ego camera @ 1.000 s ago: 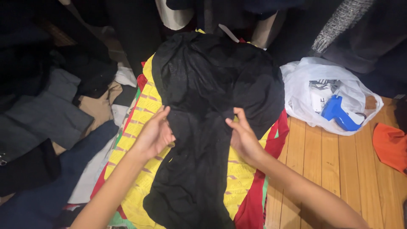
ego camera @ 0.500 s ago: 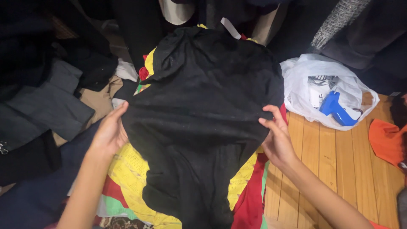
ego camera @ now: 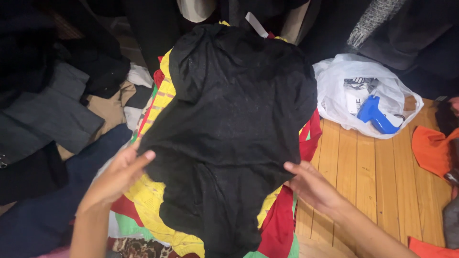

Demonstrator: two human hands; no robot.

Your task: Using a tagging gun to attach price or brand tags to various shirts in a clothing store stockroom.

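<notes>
Nearest to the camera are the two hands. The left hand (ego camera: 117, 174) is open, fingers stretched, its tips touching the lower left edge of the black garment (ego camera: 234, 119). The right hand (ego camera: 311, 184) is also open and flat, at the lower right edge of the same cloth; neither hand pinches anything as far as I can see.

The black garment lies spread on a yellow knitted cloth (ego camera: 153, 191), which lies over red fabric (ego camera: 282, 220), on the wooden floor (ego camera: 373, 177). To smooth it well, I judge both palms should press flat and move outward evenly, so the thin cloth makes no new wrinkles and the yellow layer under it does not shift.

Count: one black garment, one yellow cloth, two hands. Farther right there is one white plastic bag (ego camera: 334, 95) with one blue tagging gun (ego camera: 377, 114) inside, and one orange cloth (ego camera: 430, 150). At far left lies a heap of dark clothes (ego camera: 48, 114); how many, I cannot tell.
</notes>
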